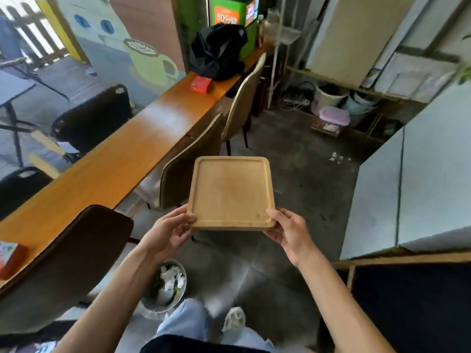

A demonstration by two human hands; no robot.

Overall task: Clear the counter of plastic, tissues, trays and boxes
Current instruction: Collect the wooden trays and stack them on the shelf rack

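Both hands hold the tray (231, 191): left hand (170, 230) pinches the near-left corner, right hand (286, 229) the near-right corner, thumbs on the rim, fingers under. Tray is square-ish pale wood, raised lip, empty, roughly level, extending away from the hands. It's in the air over the floor, off the desk (122, 159), which lies to the left; left hand is nearer it. Bin (167, 289) with white tissues sits below by the feet. On the desk: black bag (216, 50), red box (200, 84) far end, another box (10, 258) near-left. Judgement: tray is cleared; boxes remain.

Frame's left edge cuts off the orange box (10, 258); green sign (226, 11) blurred.
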